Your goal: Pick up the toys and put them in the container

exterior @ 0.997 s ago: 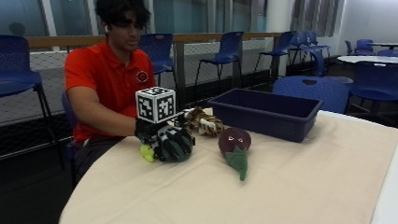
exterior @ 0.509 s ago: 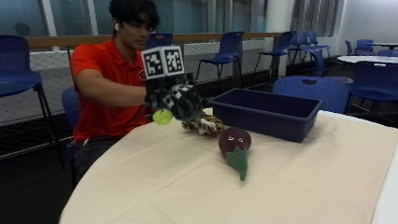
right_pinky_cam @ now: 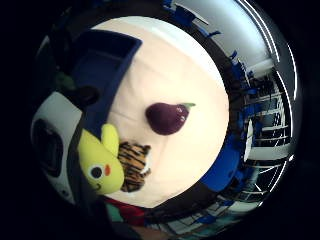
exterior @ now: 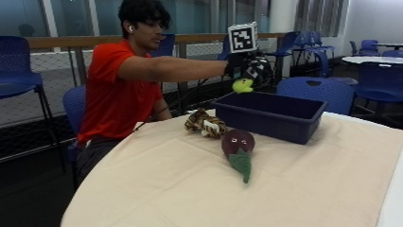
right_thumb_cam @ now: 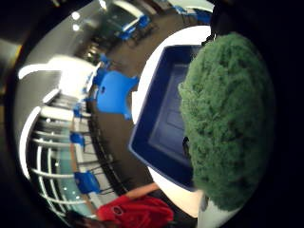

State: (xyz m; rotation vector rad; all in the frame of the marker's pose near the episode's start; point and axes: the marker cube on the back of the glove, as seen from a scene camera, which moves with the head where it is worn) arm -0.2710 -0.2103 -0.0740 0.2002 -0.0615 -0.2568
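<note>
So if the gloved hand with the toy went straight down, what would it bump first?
Probably the blue container. The gloved right hand, holding the yellow-green toy, hangs over its near corner, though depth is hard to judge.

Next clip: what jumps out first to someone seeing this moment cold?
The gloved right hand, raised over the near end of the blue container, grips a green plush toy with a yellow face. On the cream tablecloth lie two more toys: a purple eggplant plush towards the middle, and a striped tiger plush closer to the person, beside the container.
</note>
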